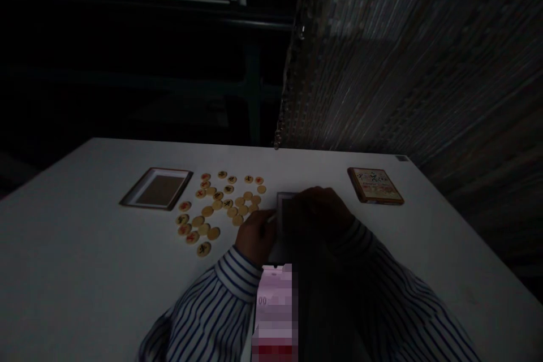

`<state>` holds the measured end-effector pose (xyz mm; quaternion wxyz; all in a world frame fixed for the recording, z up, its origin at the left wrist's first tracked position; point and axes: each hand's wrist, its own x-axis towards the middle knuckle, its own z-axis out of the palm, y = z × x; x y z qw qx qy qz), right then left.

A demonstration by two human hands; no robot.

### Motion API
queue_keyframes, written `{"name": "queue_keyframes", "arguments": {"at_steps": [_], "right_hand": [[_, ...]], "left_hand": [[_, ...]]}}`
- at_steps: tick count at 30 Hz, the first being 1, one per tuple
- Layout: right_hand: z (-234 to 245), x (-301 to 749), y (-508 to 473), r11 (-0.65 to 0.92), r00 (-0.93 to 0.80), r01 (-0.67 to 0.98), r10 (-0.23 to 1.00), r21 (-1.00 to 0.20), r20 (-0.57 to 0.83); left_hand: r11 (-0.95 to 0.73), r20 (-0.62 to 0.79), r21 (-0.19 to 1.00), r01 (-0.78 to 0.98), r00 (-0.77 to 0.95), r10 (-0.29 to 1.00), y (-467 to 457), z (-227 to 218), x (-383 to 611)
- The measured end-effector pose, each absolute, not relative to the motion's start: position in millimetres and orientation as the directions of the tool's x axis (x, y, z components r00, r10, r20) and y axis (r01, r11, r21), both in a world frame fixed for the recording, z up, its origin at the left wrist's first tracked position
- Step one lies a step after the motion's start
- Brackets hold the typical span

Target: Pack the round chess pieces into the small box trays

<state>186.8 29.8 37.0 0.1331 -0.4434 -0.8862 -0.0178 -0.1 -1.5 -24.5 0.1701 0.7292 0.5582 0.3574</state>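
In the head view, a flat, dark rectangle with a pale border [280,220] lies on the table between my hands. My left hand [257,236] is closed at its left edge, with a thin pale sliver showing by the thumb. Deep shadow covers my right hand [324,209], which rests over the far right part of the rectangle. Its fingers look curled in, and what they hold is hidden. Left of my hands are several scattered round xiangqi pieces [204,229], some with red or black characters up, others showing plain faces.
An open shallow box [158,188] stands left of the pieces on the white table [106,260]. To the right lies a printed box lid or box [376,185]. A lit phone-like screen [274,300] shows below my hands. A string curtain [382,56] hangs behind.
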Motion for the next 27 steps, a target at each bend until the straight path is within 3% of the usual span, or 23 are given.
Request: {"name": "queue_keyframes", "arguments": {"at_steps": [3, 6, 11, 15, 20, 27], "right_hand": [[44, 187, 25, 0.614, -0.518, 0.783, 0.732, -0.100, 0.442], [49, 187, 21, 0.631, -0.494, 0.769, 0.685, -0.098, 0.536], [53, 177, 17, 0.631, -0.510, 0.773, 0.679, -0.064, 0.528], [57, 161, 14, 0.661, -0.571, 0.749, 0.681, -0.048, 0.458], [65, 134, 13, 0.709, -0.611, 0.701, 0.652, -0.074, 0.449], [61, 95, 16, 0.741, -0.676, 0.670, 0.637, -0.049, 0.370]], "left_hand": [[-0.292, 0.367, 0.682, 0.670, 0.031, 0.930, -3, -16, -7], [-0.289, 0.403, 0.710, 0.642, -0.035, 0.914, -6, -6, -20], [-0.204, 0.419, 0.724, 0.659, -0.184, 0.889, -13, 11, -56], [-0.180, 0.490, 0.658, 0.731, -0.234, 0.840, -17, 12, -94], [-0.271, 0.589, 0.434, 0.859, -0.043, 0.807, -19, 0, -130], [-0.316, 0.574, 0.271, 0.909, 0.111, 0.812, -18, -27, -135]]}}
